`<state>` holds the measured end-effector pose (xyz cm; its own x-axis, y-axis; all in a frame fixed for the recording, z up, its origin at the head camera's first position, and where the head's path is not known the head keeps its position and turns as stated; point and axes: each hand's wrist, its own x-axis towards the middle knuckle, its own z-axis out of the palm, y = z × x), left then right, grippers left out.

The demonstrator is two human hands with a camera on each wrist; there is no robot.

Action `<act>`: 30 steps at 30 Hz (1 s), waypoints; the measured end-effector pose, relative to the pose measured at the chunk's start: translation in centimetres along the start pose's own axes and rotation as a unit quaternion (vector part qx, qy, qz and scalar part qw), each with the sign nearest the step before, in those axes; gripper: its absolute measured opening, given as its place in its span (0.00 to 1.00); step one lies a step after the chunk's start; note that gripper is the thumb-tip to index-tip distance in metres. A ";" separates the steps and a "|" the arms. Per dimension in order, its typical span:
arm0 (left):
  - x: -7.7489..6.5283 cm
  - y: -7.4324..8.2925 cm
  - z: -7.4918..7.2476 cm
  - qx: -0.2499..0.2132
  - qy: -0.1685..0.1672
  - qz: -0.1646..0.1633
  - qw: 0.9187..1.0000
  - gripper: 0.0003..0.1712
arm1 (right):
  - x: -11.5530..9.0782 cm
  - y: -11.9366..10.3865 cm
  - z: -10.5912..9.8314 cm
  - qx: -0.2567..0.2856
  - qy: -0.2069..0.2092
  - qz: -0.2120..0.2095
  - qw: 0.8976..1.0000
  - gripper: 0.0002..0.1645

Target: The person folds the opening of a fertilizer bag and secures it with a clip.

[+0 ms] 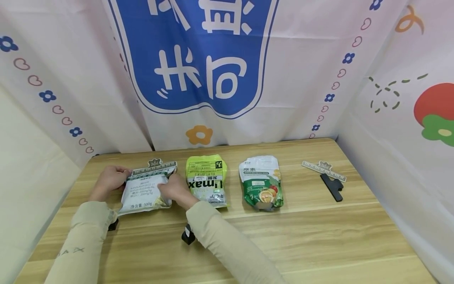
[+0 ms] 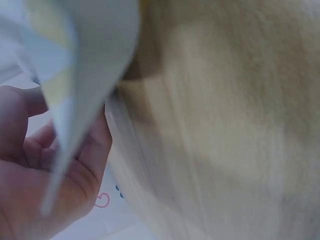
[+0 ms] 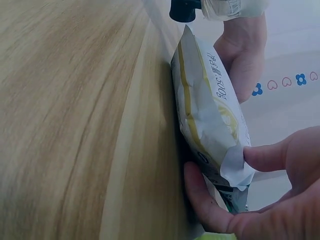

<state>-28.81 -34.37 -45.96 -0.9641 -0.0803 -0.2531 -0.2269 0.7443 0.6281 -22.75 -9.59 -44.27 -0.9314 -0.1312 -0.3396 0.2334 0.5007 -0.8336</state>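
Note:
A white plump bag (image 1: 143,193) with printed text lies at the table's left, its top edge toward the back wall. A clip with a piano-key pattern (image 1: 156,169) sits along that top edge. My left hand (image 1: 112,178) holds the bag's upper left side; in the left wrist view, the hand's curled fingers (image 2: 92,145) are partly hidden behind the bag's edge (image 2: 100,55). My right hand (image 1: 176,188) pinches the right side, thumb on the front face and a finger underneath, as the right wrist view shows on the bag (image 3: 220,110).
Right of the bag lie a lime-green and white bag (image 1: 205,177) and a white and green pouch (image 1: 260,181) with fruit pictures. Farther right are a second piano-key clip (image 1: 324,169) and a black clip (image 1: 332,187). A printed cloth (image 1: 241,130) hangs behind the wooden table (image 1: 301,236).

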 end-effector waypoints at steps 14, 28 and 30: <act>-1.0 1.4 -0.4 0.032 -0.015 -0.026 0.999 0.32 | 0.4 0.3 0.5 -0.020 -0.005 0.005 1.000 0.20; -2.4 4.2 -0.5 0.047 -0.013 -0.080 0.996 0.42 | -0.2 0.2 -0.1 -0.028 -0.001 -0.045 0.999 0.31; -2.5 4.7 -0.5 0.059 0.001 -0.076 0.995 0.42 | -0.5 0.2 -0.4 -0.040 0.001 -0.062 0.997 0.35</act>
<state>-27.50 -30.99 -42.05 -0.9200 -0.1996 -0.3372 -0.3530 0.7956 0.4924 -22.33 -9.13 -44.11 -0.9523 -0.1943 -0.2355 0.0937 0.5480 -0.8312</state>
